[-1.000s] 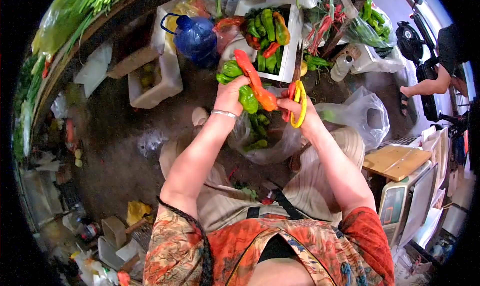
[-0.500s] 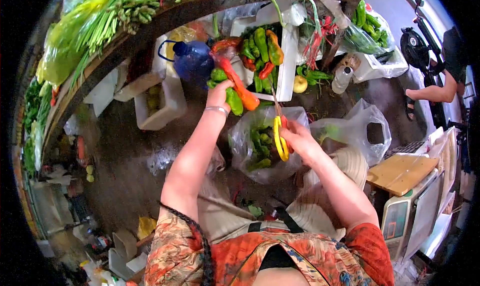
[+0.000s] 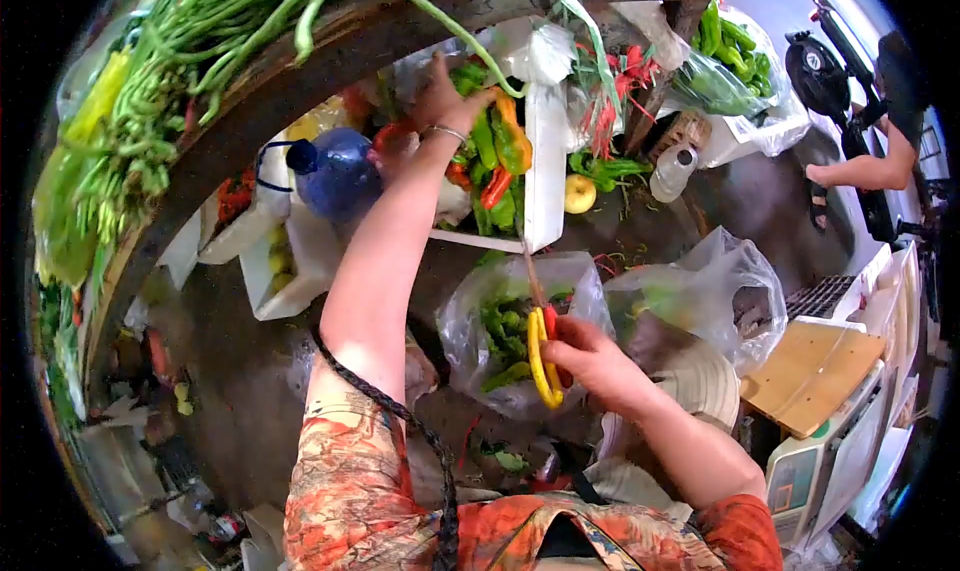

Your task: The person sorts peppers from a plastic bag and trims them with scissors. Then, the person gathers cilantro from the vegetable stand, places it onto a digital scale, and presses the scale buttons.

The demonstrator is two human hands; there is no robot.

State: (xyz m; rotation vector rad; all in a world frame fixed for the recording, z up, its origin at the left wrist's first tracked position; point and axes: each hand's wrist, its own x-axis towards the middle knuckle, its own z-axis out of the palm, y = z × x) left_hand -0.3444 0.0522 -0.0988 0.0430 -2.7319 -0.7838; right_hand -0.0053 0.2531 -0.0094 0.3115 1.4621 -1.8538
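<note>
My left hand reaches over the far side of a white foam box, with thumb and finger spread apart around a green pepper. Green, orange and red peppers fill the box beside it; the fingers' far side is hidden. In my right hand are scissors with yellow and red handles, their blades pointing away from me. Below the blades stands an open clear plastic bag with green peppers inside.
A blue jug stands left of the box. At right are a yellow round fruit, a clear bottle, another plastic bag and a scale. A shelf edge with long beans arches overhead. A person's leg shows far right.
My left hand has moved away from me into the foam box; the red pepper it held is no longer seen in it. The scissors have shifted slightly toward me, and the view has moved.
</note>
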